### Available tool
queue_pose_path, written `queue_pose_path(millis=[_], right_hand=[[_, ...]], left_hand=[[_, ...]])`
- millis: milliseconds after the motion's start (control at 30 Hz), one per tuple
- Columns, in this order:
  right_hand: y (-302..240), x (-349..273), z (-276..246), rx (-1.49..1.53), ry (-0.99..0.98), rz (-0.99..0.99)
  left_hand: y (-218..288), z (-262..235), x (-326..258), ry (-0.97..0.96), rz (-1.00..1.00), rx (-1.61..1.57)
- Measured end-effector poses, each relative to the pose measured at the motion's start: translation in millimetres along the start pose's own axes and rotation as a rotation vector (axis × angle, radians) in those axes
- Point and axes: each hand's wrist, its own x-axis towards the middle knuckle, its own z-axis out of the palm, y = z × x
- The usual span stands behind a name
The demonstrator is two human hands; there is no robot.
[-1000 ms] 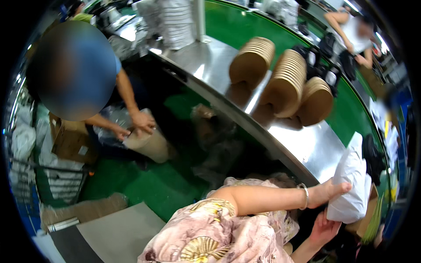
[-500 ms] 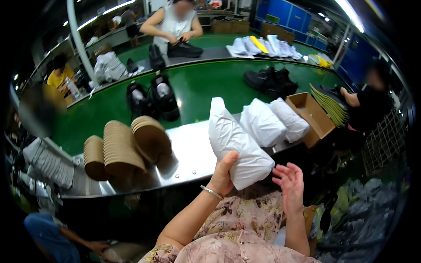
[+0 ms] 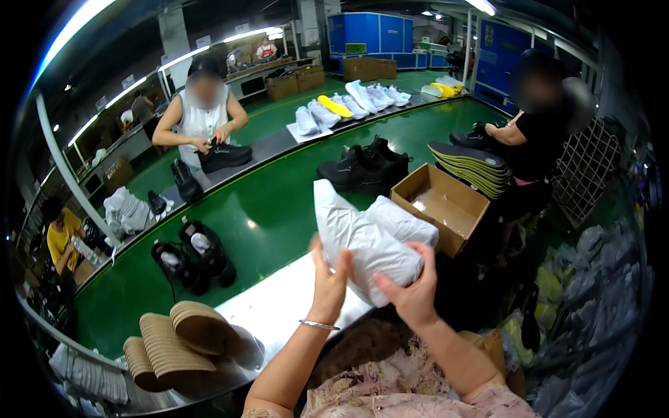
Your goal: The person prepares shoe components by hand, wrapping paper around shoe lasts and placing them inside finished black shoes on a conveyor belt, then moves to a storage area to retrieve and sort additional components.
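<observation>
A white paper-wrapped bundle (image 3: 355, 240) is tilted between my two hands, over the metal edge of the bench. My left hand (image 3: 329, 279) grips its near left side, thumb in front and the other fingers mostly hidden behind. My right hand (image 3: 412, 289) is closed around its lower right end, thumb pressed on the paper. What the paper wraps is hidden. Just behind lies another white wrapped bundle (image 3: 404, 226), partly covered by the held one. An open brown cardboard box (image 3: 456, 212) stands to the right of it.
Stacked brown insole-shaped pieces (image 3: 174, 345) stand at left on the metal strip (image 3: 279, 296). Black shoes (image 3: 198, 254) and another black pair (image 3: 362, 167) sit on the green belt. Green-edged insoles (image 3: 470, 171) lie beyond the box. Co-workers handle black shoes across and at right.
My right hand, earlier open beside the bundle, has closed on its right end. My left hand keeps its hold. The view has swung toward the right.
</observation>
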Motion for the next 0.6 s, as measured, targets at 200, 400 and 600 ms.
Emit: queue_pose_path(millis=[200,400,600], right_hand=[[-23.3,70.6,-8.5,-0.518,-0.391,-0.308],[15.4,121.1,-2.8,-0.511,-0.502,-0.738],[47.7,148.7,15.3,-0.355,-0.372,-0.255]], left_hand=[[-5.9,3.1,84.3,0.022,0.358,0.564],[-34.5,-3.1,144.5,-0.105,-0.392,-0.424],[-50.4,6.6,193.3,-0.205,-0.498,-0.816]])
